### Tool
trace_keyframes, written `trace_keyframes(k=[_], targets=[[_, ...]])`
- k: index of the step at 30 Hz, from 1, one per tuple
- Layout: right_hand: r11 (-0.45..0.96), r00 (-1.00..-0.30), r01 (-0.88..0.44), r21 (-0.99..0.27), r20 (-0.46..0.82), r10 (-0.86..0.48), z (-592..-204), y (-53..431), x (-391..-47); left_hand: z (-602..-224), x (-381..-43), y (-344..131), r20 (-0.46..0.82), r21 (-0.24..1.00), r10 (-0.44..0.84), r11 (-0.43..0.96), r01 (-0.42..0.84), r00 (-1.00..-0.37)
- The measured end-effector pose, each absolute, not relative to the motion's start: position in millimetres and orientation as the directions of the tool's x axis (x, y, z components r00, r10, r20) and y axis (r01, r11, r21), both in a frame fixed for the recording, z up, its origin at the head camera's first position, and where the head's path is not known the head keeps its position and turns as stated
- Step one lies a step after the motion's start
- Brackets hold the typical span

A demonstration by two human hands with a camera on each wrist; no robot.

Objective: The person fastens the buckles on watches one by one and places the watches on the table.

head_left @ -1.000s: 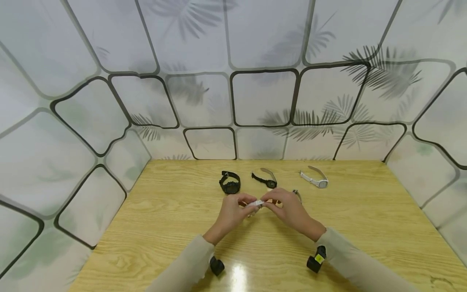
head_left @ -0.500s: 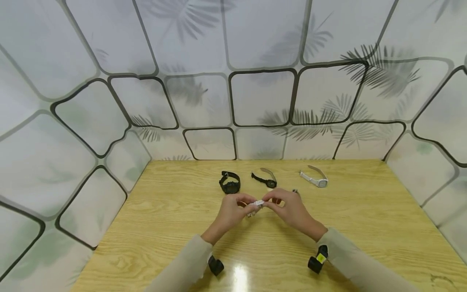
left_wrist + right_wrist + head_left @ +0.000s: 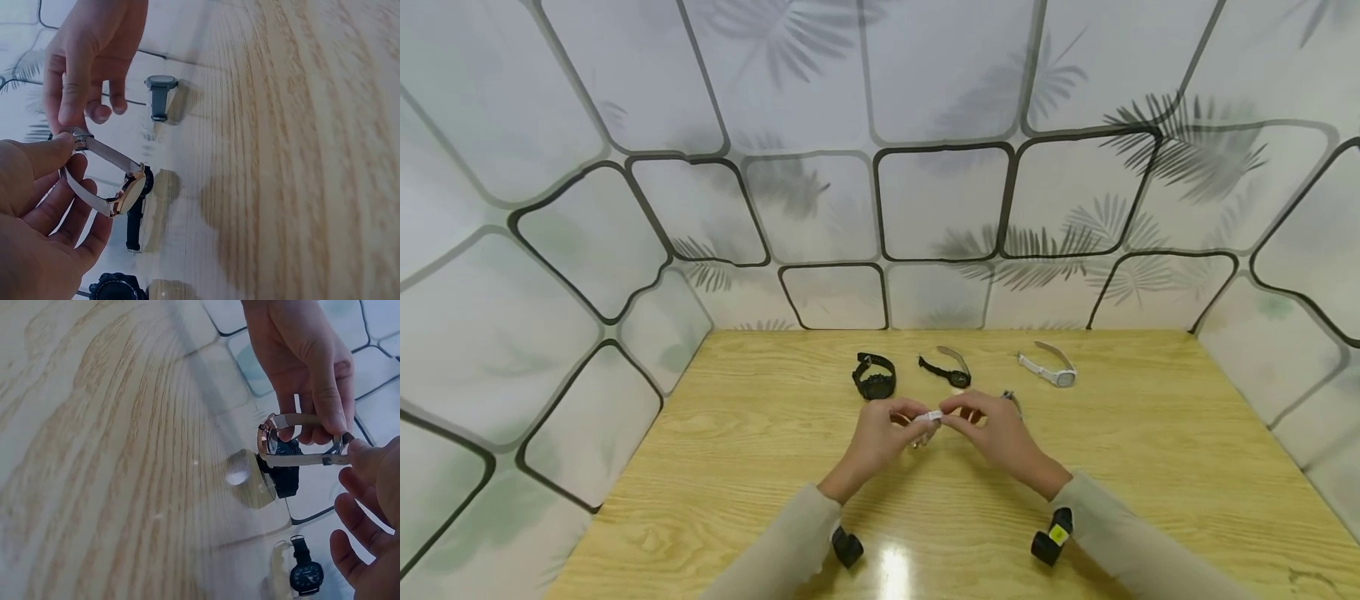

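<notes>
A wristwatch (image 3: 933,416) with a pale strap is held up over the table between both hands. Its rose-gold case (image 3: 130,194) hangs below in the left wrist view, and the strap forms a loop. My left hand (image 3: 880,437) pinches the strap near the buckle (image 3: 80,139) between thumb and fingers. From the other side my right hand (image 3: 1000,433) pinches the strap's end, thumb against forefinger, as the right wrist view shows at the buckle (image 3: 337,450). Fingertips partly hide the buckle.
Behind the hands on the wooden table (image 3: 737,433) lie a chunky black watch (image 3: 876,386), a slim black watch (image 3: 958,378) and a white watch (image 3: 1063,378). Another watch (image 3: 1011,398) is partly hidden by my right hand. A patterned cloth wall (image 3: 940,200) stands behind.
Both hands stay in nearly the same place, pinching the watch strap. The strap's end between the fingertips has turned slightly. The watches on the table have not moved.
</notes>
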State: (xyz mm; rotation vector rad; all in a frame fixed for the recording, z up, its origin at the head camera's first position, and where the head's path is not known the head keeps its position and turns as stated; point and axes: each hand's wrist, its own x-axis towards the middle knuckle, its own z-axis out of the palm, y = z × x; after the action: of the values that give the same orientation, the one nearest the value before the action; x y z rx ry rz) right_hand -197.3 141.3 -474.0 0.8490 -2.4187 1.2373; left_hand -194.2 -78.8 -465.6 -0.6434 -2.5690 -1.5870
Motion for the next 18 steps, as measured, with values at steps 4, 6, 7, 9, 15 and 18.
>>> trace_keyframes(k=[4,6,7,9,15,18], targets=[[0.408,-0.829,-0.556,-0.724,0.445,-0.339,-475.6,143.5,-196.5,-464.7,-194.3,-79.7,0.256,0.858,0.304,0.365,0.36,-0.918],[0.396,-0.832,-0.549,-0.736,0.441,-0.335,-477.1,143.5,-196.8,-464.6,-194.5,-79.8,0.253,0.863,0.303,0.359,0.356,-0.919],[0.393,-0.832,-0.551,-0.737,0.444,-0.334,-477.7,143.5,-197.0,-465.0,-194.9,-79.7,0.252,0.863,0.304,0.358,0.356,-0.919],[0.394,-0.818,-0.571,-0.72,0.464,-0.339,-478.3,143.5,-197.4,-465.7,-195.6,-79.6,0.256,0.864,0.307,0.353,0.36,-0.917],[0.442,-0.673,-0.738,-0.509,0.603,-0.428,-476.4,142.4,-201.4,-467.7,-196.6,-79.3,0.255,0.868,0.318,0.342,0.361,-0.913],[0.452,-0.602,-0.794,-0.406,0.628,-0.493,-474.2,140.5,-202.5,-469.3,-196.8,-78.9,0.256,0.862,0.324,0.349,0.367,-0.911]])
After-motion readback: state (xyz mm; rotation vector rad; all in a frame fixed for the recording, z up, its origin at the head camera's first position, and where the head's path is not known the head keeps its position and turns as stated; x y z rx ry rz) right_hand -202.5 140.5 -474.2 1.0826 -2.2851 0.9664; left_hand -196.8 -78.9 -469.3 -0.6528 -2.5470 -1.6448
